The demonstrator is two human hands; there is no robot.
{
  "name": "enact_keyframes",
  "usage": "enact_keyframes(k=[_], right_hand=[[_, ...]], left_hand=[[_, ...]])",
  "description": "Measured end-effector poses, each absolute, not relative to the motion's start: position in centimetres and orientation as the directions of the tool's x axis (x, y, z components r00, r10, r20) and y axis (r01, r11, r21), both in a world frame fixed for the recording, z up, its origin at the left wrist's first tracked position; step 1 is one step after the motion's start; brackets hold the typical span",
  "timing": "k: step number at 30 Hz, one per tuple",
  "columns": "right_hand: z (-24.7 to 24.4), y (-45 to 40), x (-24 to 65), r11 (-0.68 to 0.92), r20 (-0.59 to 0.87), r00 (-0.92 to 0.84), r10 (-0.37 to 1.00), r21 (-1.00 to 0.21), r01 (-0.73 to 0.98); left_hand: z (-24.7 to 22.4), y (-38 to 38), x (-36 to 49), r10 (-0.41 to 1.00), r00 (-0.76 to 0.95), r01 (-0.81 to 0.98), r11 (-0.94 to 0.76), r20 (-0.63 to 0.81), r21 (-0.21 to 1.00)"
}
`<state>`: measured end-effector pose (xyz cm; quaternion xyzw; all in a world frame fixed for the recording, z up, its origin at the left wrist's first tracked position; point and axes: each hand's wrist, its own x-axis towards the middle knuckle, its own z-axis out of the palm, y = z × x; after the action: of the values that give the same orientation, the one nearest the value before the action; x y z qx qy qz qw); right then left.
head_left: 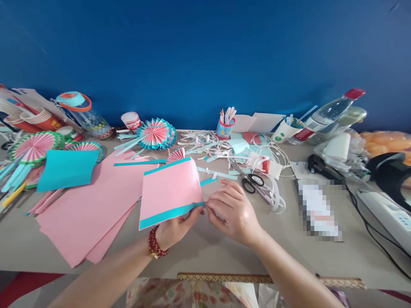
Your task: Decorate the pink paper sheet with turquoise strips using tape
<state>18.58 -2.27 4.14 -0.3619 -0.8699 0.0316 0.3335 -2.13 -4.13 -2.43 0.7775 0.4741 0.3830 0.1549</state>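
A pink sheet of paper (171, 184) with a teal strip along its far edge and another teal strip (170, 214) along its near edge is held up, tilted, above the table. My left hand (178, 226), a red bead bracelet at its wrist, grips the sheet from beneath, thumb at the near right corner. At that same corner, the fingers of my right hand (233, 209) are closed in a pinch on the end of the near teal strip; the fingertips are partly hidden. Black-handled scissors (253, 183) lie just beyond my right hand.
Large pink sheets (93, 214) and a teal sheet (69, 170) lie to the left. Folded paper rosettes (157, 133) stand at the back among paper scraps (205, 143). A pen cup (225, 128), a tilted bottle (327, 115) and a power strip (385, 214) are farther right.
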Motion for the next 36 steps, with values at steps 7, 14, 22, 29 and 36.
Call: enact_keyframes(k=[7, 14, 22, 29, 36], right_hand=[[3.5, -0.3, 21.7, 0.609, 0.624, -0.271, 0.732, -0.423, 0.671], [2.2, 2.3, 26.4, 0.303, 0.534, -0.027, 0.845, -0.437, 0.847], [2.8, 0.5, 22.5, 0.171, 0.1, -0.237, 0.966, -0.937, 0.305], [2.5, -1.3, 19.5, -0.047, -0.048, -0.289, 0.956, -0.999, 0.009], [1.6, -2.0, 18.5, -0.011, -0.015, -0.36, 0.933, -1.0, 0.013]], left_hand=[[-0.4, -4.1, -1.2, 0.976, 0.162, 0.304, -0.191, 0.147, 0.933], [0.1, -3.8, -1.1, 0.987, 0.103, 0.045, -0.129, 0.124, 0.991], [-0.3, -3.7, -1.2, 0.995, 0.063, 0.015, -0.083, 0.082, 0.996], [0.3, -3.1, -1.4, 0.938, 0.268, -0.004, -0.228, 0.221, 0.974], [0.6, -3.7, -0.5, 0.946, 0.256, 0.201, -0.252, 0.198, 0.946]])
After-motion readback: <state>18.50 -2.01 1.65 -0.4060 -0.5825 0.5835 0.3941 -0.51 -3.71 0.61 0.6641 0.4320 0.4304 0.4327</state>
